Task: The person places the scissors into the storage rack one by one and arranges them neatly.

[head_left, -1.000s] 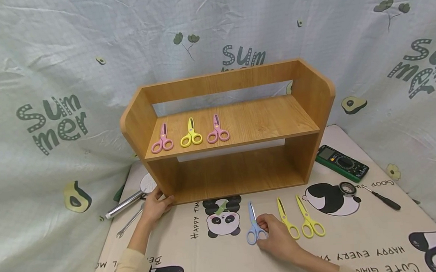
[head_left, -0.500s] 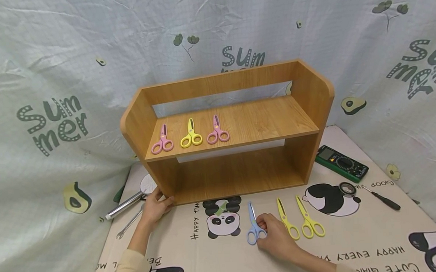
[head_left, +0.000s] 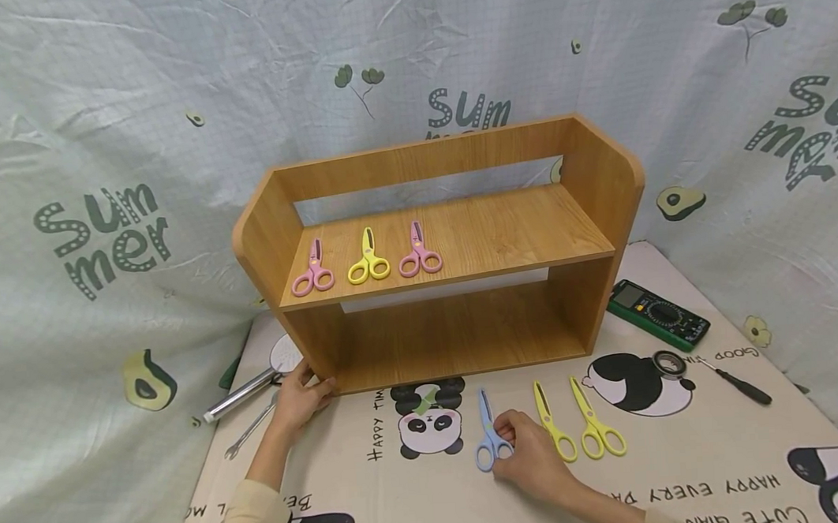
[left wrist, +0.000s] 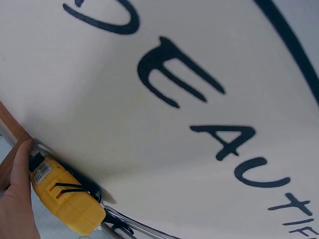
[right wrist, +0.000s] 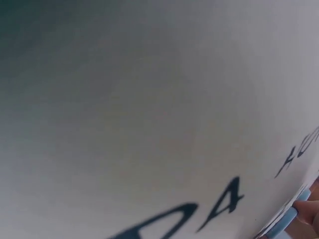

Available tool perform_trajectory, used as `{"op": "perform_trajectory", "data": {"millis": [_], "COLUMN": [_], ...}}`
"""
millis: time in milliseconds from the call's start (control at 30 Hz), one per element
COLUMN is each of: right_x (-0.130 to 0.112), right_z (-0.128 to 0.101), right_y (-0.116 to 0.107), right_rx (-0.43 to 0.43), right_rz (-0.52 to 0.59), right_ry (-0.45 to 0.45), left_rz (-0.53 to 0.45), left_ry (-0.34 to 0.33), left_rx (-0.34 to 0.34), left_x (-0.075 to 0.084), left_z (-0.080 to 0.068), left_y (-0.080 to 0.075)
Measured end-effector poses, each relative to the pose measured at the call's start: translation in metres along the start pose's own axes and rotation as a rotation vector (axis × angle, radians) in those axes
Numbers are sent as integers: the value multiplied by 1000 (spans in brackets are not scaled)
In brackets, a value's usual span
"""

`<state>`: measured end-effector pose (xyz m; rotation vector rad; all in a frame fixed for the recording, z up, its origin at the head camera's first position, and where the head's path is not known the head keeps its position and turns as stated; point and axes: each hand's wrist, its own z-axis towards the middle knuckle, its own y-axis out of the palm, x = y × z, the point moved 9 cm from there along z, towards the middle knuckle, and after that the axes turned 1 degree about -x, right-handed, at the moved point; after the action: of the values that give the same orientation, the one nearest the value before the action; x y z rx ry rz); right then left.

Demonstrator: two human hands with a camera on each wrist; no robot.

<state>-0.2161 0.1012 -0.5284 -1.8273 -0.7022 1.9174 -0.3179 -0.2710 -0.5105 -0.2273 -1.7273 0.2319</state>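
Observation:
My right hand (head_left: pixel 532 459) pinches the right finger loop of the blue scissors (head_left: pixel 487 432), which lie on the panda-print table cover. In the right wrist view only a sliver of the blue handle (right wrist: pixel 283 224) and fingertips show. To the right of that hand lie two pairs of yellow scissors (head_left: pixel 544 405) (head_left: pixel 592 418). My left hand (head_left: pixel 300 402) holds the lower left front corner of the two-tier wooden shelf (head_left: pixel 465 326), some fingers hidden behind its side panel. On the upper tier lie pink scissors (head_left: pixel 313 268), yellow scissors (head_left: pixel 368 258) and more pink scissors (head_left: pixel 418 250).
A green multimeter (head_left: pixel 658 314), a tape roll (head_left: pixel 670 364) and a screwdriver (head_left: pixel 741 385) lie on the right. On the left are a silver rod-like tool (head_left: pixel 239 393) and a wrench (head_left: pixel 250 428). A yellow plastic-bodied object (left wrist: pixel 70 196) sits beside my left hand.

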Motion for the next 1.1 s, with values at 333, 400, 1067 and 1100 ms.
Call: {"op": "perform_trajectory", "data": {"millis": [333,400,1067,1100], "right_x": [-7,-11,-66,-69], "right_z": [0,-1,-14,-14], "right_y": [-10,-12,-68,-71], "right_rx": [41,35,-29,-33], "right_rz": [68,73,106,107], "right_ry": [-16,-7,65,66], "left_rz": [-10,-6,8,8], "left_ry": [7,13,20,20], "left_rx": [-1,-3,0,1], "left_x": [1,2,2,2], "left_z": [-2,-2,-2,-2], "left_y": [1,1,1,1]}}
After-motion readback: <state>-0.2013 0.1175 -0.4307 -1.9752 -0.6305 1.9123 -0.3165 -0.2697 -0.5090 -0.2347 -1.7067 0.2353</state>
